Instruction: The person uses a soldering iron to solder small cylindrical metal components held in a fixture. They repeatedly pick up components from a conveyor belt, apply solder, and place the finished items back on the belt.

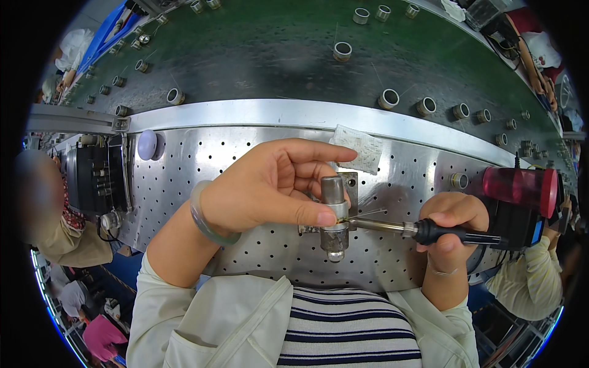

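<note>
My left hand point(264, 184), wearing a pale bangle, has its thumb and curled fingers around a upright-looking metal cylinder fixture point(332, 191). A small silver ring part point(338, 211) sits around the fixture's middle, partly covered by my thumb. My right hand point(457, 214) grips the black handle of a soldering iron point(429, 232). The iron's metal tip points left and meets the fixture just below the ring, close to my left thumb. A thin wire point(371, 213) sticks out to the right there. Behind the fixture, a metal bracket point(350, 184) is partly hidden.
Beyond the perforated metal worktop point(276, 254) runs a green conveyor belt point(257, 55) carrying several ring parts. A crumpled pale sheet point(362, 147), a purple knob point(147, 145), a single ring part point(458, 180) and a red cylinder point(518, 189) stand around. Co-workers sit at both sides.
</note>
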Available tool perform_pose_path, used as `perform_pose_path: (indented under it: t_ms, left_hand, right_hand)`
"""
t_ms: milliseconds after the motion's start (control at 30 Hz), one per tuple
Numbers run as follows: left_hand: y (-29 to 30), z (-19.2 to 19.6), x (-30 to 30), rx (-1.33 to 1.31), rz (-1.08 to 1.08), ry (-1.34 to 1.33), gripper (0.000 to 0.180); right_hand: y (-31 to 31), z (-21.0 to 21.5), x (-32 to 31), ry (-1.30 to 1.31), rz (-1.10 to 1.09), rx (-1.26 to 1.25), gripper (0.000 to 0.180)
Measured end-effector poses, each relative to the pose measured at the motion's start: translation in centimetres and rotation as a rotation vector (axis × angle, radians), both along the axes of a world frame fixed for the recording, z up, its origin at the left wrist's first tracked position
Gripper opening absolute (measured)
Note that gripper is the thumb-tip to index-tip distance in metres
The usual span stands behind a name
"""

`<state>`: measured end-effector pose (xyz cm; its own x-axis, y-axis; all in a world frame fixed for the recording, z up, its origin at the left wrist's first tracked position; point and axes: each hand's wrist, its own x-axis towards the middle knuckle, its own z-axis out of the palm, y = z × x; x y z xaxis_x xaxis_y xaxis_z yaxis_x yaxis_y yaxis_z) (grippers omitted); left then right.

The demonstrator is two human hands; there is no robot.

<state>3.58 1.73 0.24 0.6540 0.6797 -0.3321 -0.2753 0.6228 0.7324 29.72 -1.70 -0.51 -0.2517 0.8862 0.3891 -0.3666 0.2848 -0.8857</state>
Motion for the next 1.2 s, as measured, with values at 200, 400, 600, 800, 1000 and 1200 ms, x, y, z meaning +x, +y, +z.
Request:
perform_pose_path:
  t_ms: [200,400,600,800,1000,1200]
  left_hand:
    - [-0.1,0.2,0.1,-0.002,0.015,-0.005,0.073]
    - [-0.2,0.3,0.1,-0.001,0.017,-0.013,0.073]
    - [0.1,-0.4,0.2,0.028,-0.024,-0.080,0.073]
    - [0.5,-1.2,0.2,0.092,-0.012,-0.161,0.074]
    - [0.6,-1.2,-0.6,0.063,-0.125,-0.094,0.071]
    - [3.0,-0.3,-1.2,0.246,0.181,-0.051,0.049]
  right_hand:
    - [0.0,0.1,0.0,-0.002,-0.019,-0.034,0.023]
    - [-0.1,0.2,-0.3,-0.017,-0.019,-0.053,0.021]
    - [-0.3,0.3,0.4,-0.024,-0.118,-0.114,0.021]
    - [0.1,0.3,0.9,0.030,-0.143,-0.110,0.022]
    - [0.0,-0.2,0.5,0.032,-0.124,-0.111,0.019]
    - [-0.2,0.7,0.6,0.046,-0.306,-0.307,0.012]
